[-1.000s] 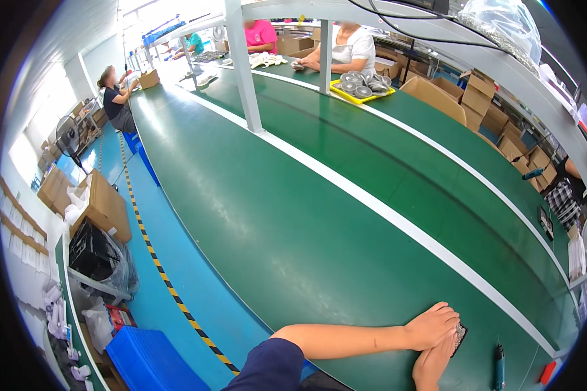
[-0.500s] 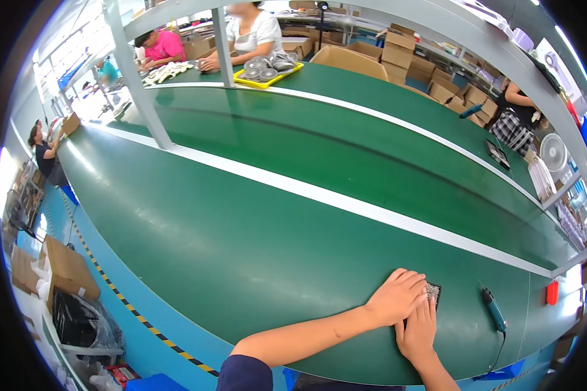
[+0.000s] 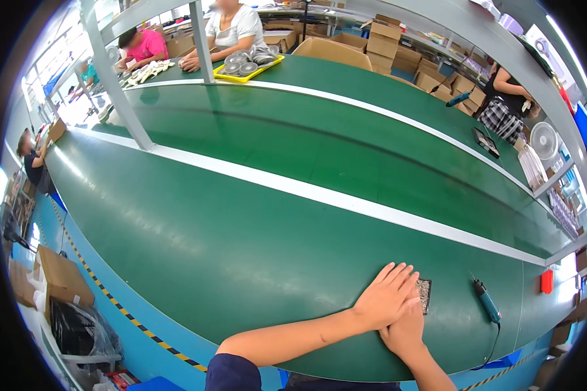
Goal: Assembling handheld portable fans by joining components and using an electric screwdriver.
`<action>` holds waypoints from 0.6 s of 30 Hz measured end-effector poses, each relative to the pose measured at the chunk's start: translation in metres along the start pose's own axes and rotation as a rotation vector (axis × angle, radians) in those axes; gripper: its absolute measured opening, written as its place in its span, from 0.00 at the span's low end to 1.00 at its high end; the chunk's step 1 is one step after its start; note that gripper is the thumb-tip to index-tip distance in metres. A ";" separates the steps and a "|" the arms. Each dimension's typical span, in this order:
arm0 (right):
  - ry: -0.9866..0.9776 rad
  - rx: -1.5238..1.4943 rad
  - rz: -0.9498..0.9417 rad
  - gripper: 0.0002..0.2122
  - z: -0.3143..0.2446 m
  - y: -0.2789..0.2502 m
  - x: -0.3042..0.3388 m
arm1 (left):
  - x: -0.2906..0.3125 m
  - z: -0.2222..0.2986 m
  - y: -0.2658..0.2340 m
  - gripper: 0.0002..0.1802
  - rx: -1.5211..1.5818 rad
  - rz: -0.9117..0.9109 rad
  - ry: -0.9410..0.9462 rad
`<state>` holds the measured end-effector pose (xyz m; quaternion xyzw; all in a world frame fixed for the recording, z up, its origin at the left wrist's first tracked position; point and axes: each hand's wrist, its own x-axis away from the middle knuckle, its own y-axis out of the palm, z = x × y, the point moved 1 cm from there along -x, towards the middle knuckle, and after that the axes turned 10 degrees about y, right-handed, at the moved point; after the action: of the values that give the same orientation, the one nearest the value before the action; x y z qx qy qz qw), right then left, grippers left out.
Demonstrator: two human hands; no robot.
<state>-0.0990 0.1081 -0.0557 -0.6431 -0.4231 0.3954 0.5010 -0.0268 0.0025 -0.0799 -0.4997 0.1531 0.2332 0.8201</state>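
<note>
Overlapping hands [image 3: 381,301] partly obscuring tray [image 3: 425,296], screwdriver [image 3: 486,302] nearby, red item [image 3: 546,281] beyond

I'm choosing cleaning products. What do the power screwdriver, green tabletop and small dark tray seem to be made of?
Power screwdriver: probably smooth plastic, judging by its evenly coloured, moulded-looking teal body.
Green tabletop: semi-gloss coating or mat, since soft reflections show; I can't tell which.
Small dark tray: perhaps matt plastic, as its thin rim shows no shine, though little is visible.
</note>
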 end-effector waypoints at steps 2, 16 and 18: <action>-0.016 0.033 -0.003 0.37 -0.002 0.001 -0.003 | -0.001 -0.003 0.000 0.30 0.029 0.027 -0.017; -0.161 0.088 -0.124 0.40 0.034 -0.011 0.007 | 0.000 -0.005 0.000 0.35 -0.094 -0.055 0.039; -0.124 0.085 -0.125 0.41 0.036 -0.011 0.011 | 0.001 -0.003 0.001 0.37 -0.103 -0.056 0.031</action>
<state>-0.1307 0.1312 -0.0524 -0.5681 -0.4754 0.4199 0.5243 -0.0263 0.0003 -0.0822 -0.5491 0.1398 0.2100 0.7968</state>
